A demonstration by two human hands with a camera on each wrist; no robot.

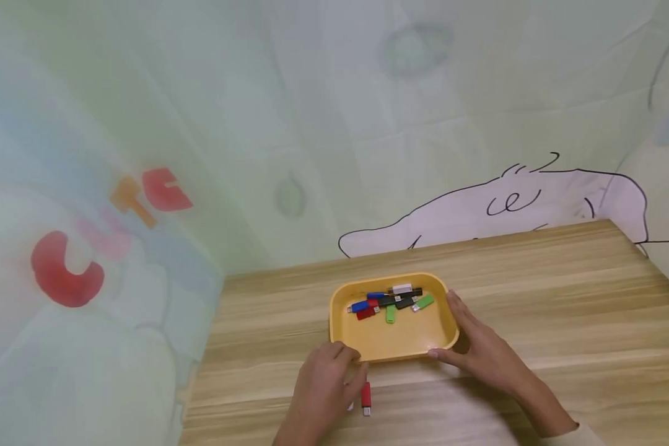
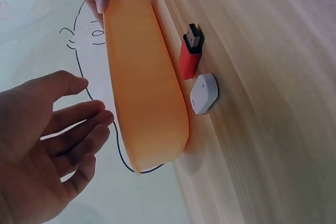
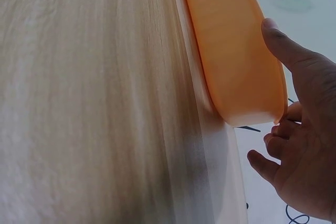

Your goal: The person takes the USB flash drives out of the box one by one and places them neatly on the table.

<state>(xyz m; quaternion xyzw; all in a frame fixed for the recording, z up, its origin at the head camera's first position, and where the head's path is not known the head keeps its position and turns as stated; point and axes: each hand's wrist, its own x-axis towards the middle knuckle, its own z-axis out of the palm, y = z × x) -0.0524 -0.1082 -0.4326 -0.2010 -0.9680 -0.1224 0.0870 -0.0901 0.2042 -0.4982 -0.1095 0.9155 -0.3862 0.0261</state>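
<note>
A yellow plastic tray (image 1: pixel 396 341) stands on the table with several USB sticks lying toward its back, among them a green one (image 1: pixel 390 314) and a blue one (image 1: pixel 359 306). My right hand (image 1: pixel 487 356) grips the tray's front right corner, thumb at the front rim and fingers along the right side. By the front left corner is my left hand (image 1: pixel 320 387); the left wrist view shows its fingers loosely bent, apart from the tray wall, holding nothing. In front of the tray lie a red USB stick (image 2: pixel 190 59) and a small white piece (image 2: pixel 205 94), mostly hidden by the left hand in the head view.
The wood-grain table (image 1: pixel 563 297) extends to both sides of the tray. Behind it and along the left hangs a pale printed cloth (image 1: pixel 312 124) with cartoon drawings, meeting the table's back edge.
</note>
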